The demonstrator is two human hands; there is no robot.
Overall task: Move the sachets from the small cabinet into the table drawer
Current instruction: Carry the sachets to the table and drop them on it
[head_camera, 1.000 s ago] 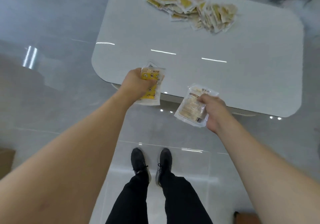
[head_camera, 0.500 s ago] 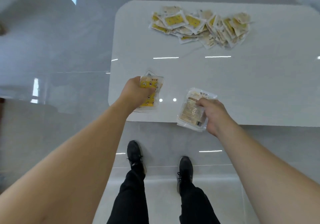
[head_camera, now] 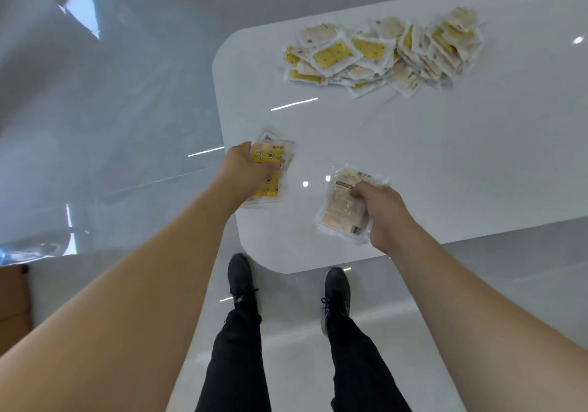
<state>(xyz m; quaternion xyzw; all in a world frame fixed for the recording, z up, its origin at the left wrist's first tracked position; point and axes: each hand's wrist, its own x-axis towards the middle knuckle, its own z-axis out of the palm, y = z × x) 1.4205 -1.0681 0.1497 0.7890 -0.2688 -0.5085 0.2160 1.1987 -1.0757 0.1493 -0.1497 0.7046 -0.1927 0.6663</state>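
the left hand [head_camera: 246, 173] grips a yellow sachet bundle [head_camera: 270, 170] and the right hand [head_camera: 380, 213] a pale sachet bundle [head_camera: 345, 208] above the surface [head_camera: 445, 163]; light, limp, slick packets likely fan apart, so each grip should clamp mid-stack.

Seemingly a home interior: glossy grey floor tiles [head_camera: 111, 131], white table [head_camera: 445, 173].

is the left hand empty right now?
No, the left hand grips a small stack of yellow printed plastic sachets above the near corner of the glossy white table.
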